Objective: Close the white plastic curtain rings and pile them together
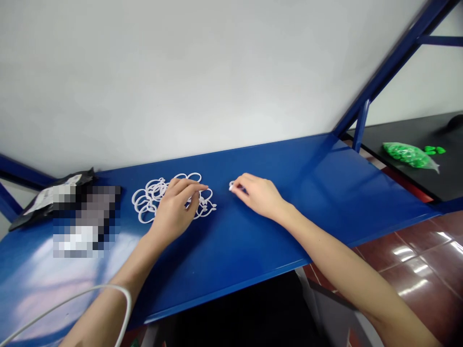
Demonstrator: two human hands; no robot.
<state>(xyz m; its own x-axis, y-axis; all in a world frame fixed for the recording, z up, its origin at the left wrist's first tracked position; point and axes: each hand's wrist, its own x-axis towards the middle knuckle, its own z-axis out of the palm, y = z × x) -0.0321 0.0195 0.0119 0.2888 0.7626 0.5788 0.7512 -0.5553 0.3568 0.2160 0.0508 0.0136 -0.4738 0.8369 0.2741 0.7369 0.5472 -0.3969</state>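
A pile of white plastic rings [145, 201], thin open loops with small knobbed ends, lies on the blue table left of centre. Over the right part of this pile is my left hand [176, 205], palm down, index finger stretched out and thumb bent close beneath it. Nothing shows clearly held there, and the hand hides some of the rings. Farther right, my right hand [259, 195] pinches a small white plastic piece [231, 186] between thumb and fingertips just above the table. Its full shape is hidden by the fingers.
The blue table [231, 250] backs onto a pale wall. A black package [54, 197] and a blurred-out item [94, 212] lie at left. A white cable [90, 289] crosses my left forearm. On a dark table at right is a bag of green pieces [410, 155].
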